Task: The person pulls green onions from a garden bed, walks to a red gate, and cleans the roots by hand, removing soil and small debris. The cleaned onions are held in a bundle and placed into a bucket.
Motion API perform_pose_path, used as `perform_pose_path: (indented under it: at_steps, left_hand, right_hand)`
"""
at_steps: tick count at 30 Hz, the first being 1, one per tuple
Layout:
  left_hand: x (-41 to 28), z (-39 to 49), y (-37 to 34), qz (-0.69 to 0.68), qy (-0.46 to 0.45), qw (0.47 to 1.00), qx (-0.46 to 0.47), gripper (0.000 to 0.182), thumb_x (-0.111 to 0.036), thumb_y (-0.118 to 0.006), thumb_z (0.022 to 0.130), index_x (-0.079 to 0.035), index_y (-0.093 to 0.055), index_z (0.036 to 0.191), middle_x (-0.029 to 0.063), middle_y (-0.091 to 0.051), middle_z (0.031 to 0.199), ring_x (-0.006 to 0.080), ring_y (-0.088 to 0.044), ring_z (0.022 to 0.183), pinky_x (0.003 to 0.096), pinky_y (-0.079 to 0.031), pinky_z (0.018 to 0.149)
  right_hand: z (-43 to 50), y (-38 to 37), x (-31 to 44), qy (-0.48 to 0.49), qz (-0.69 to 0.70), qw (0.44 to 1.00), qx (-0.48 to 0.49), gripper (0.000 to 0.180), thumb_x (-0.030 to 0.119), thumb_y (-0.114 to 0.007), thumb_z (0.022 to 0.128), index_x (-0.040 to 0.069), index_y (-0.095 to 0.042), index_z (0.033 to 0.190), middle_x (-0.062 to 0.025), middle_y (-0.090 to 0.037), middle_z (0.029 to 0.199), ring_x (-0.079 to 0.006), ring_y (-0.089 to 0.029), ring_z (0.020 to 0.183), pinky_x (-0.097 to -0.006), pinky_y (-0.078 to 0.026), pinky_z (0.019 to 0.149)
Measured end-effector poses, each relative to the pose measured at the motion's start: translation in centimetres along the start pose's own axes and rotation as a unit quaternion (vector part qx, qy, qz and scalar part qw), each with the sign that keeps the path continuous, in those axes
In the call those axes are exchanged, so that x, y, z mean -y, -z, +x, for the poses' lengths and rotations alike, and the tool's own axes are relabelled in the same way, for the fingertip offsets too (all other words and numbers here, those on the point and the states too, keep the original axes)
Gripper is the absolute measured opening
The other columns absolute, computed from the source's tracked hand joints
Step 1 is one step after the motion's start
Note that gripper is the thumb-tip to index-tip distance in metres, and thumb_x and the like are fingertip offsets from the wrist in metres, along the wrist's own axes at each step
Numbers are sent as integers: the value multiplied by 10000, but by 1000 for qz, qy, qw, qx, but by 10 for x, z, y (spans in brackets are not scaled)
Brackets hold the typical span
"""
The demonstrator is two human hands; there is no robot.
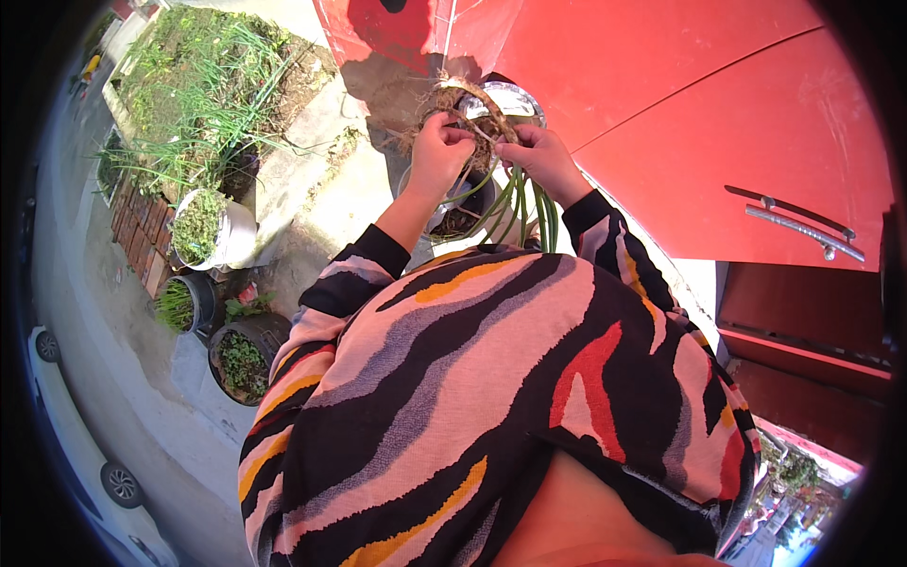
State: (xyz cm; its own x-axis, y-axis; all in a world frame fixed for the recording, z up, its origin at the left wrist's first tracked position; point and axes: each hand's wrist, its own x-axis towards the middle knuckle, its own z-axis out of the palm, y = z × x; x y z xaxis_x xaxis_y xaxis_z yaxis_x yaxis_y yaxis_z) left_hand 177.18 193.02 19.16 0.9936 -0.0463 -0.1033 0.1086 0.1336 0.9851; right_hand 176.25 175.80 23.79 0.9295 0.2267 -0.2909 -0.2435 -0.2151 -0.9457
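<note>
My right hand (pixel 542 156) grips a bunch of green onions by the stalks. Their long green leaves (pixel 522 209) hang down towards my lap. At the upper end, brown, soil-covered roots (pixel 434 106) and dry-skinned stalks (pixel 485 99) stick out away from me. My left hand (pixel 444 152) is beside the roots, thumb and fingertips pinched together at the bunch; the exact piece between them is hard to make out. Beneath both hands stands a bucket (pixel 489 202) with brown plant scraps inside, partly hidden by the leaves.
A shiny container (pixel 521 99) stands just beyond my hands. Red double doors (pixel 744 156) with metal handles (pixel 804 230) rise on the right. To the left are a white planted bucket (pixel 237 230), dark plant pots (pixel 266 333), stacked bricks (pixel 138 220), a garden bed (pixel 198 85) and a parked white car (pixel 85 439).
</note>
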Motion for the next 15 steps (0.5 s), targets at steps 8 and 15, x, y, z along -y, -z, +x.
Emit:
perform_pose_path:
  at_steps: [8, 15]
  left_hand:
    - [16, 12, 13, -76, 1, 993, -91, 221, 39, -558, 775, 24, -486, 983, 74, -584, 839, 119, -547, 676, 236, -464, 620]
    - [25, 25, 46, -99, 20, 983, -151, 174, 21, -553, 796, -7, -507, 962, 50, -572, 825, 114, -545, 643, 224, -456, 590]
  right_hand:
    - [-2, 6, -4, -7, 10, 1000, -5, 133, 131, -617, 816, 15, -590, 875, 8, -548, 731, -65, -514, 658, -204, -417, 613]
    - [-7, 15, -11, -16, 29, 999, -22, 184, 135, -628, 794, -4, -614, 915, 1, -581, 734, -68, -531, 666, -205, -413, 618]
